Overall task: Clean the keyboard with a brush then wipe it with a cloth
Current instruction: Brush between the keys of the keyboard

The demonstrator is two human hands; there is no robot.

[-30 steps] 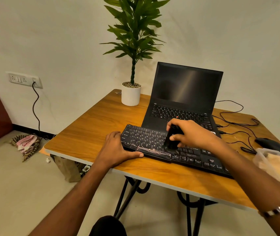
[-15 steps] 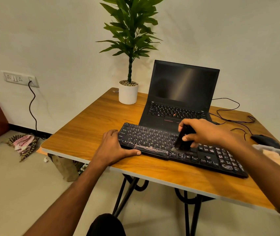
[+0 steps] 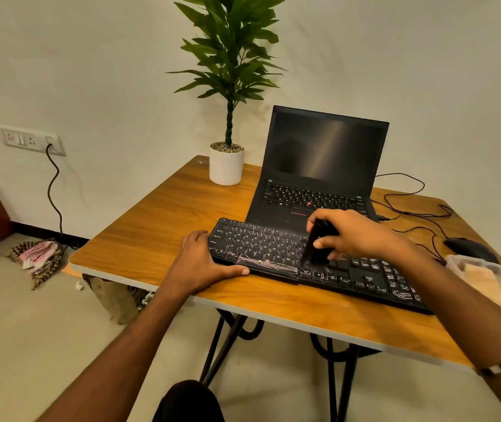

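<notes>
We're gripping the little black brush [image 3: 316, 243] in our right hand [image 3: 356, 234], fingers curled tight around its stubby handle, bristles down on the keyboard [image 3: 273, 248] lying on the tabletop [image 3: 158, 226]. Left hand [image 3: 200, 263] is lying flat, bracing the keyboard's end, since it's probably light and slidey.

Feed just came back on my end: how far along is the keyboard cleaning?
Nothing looks finished yet. In hand: the right hand holds the brush on the keys mid-keyboard, while the left hand steadies its left end. Left: any unbrushed keys and the whole wipe; what may be the cloth sits in a box at the right.
</notes>
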